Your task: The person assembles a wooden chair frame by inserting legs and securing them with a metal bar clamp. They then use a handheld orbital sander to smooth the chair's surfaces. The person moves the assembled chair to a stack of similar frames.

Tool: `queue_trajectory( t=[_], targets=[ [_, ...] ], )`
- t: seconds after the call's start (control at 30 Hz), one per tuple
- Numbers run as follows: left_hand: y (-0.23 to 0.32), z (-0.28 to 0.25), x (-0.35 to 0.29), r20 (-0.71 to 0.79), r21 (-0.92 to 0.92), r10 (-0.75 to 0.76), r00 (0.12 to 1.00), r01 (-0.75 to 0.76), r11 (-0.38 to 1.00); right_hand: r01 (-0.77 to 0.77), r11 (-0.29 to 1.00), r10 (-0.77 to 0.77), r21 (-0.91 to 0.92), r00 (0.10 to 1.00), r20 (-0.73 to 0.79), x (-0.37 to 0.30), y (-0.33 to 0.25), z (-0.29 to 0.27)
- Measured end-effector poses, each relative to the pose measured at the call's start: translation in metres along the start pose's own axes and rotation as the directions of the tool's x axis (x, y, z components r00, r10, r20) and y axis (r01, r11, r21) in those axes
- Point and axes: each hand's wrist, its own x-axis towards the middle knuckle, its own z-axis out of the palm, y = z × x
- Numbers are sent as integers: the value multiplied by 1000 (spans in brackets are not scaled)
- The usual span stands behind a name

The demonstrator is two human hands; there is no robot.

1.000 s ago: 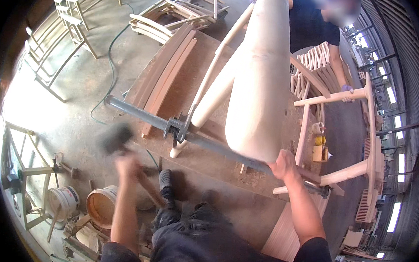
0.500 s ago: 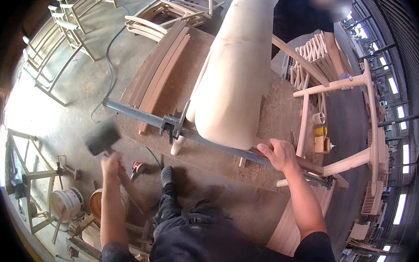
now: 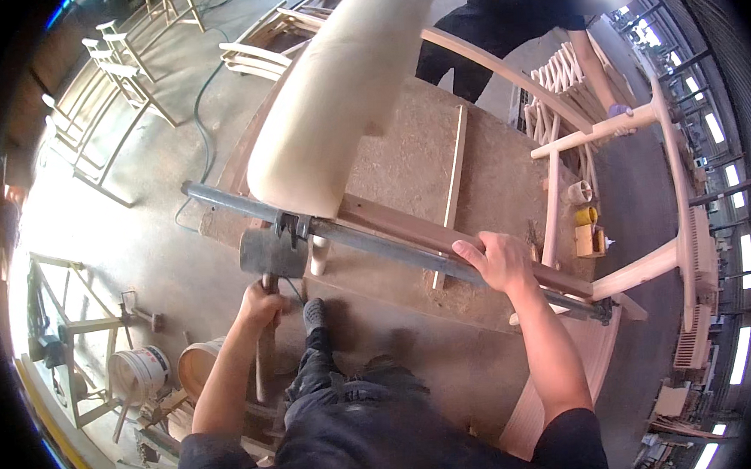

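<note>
My left hand (image 3: 264,305) is closed round the handle of a dark-headed mallet (image 3: 273,254). The mallet's head is up against or very near the sliding jaw (image 3: 291,229) of a long grey bar clamp (image 3: 376,241). A brown wooden rail (image 3: 400,220) runs along the clamp. Over the rail's right part, my right hand (image 3: 502,263) is closed, its thumb toward the left and its fingertips partly hidden. A large pale curved wooden piece (image 3: 325,109) looms above the clamp's left part. Pale chair-frame parts (image 3: 555,211) join at the clamp's right end.
Across the worktable (image 3: 405,159), a person in dark clothes (image 3: 500,20) has a gloved hand (image 3: 619,112) on the chair frame. A thin strip (image 3: 450,195) lies on the tabletop. Buckets (image 3: 139,374) stand at lower left, chair frames (image 3: 116,70) at far left. A hose (image 3: 205,124) crosses the floor.
My left hand has swung the mallet rightward to the clamp jaw. The pale curved piece appears further left, showing more of the rail and the strip. My right hand stays on the rail.
</note>
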Motion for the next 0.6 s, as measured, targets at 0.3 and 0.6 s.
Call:
queue_trajectory(
  t=[0.3,0.6],
  targets=[
    [-62,8,-61,93,542,-234,968,147,827,-51,999,51,-8,999,-5,-3,0,4],
    [-123,-6,-48,-131,323,-280,951,308,895,-28,1000,28,15,1000,-12,-2,5,5]
  ],
)
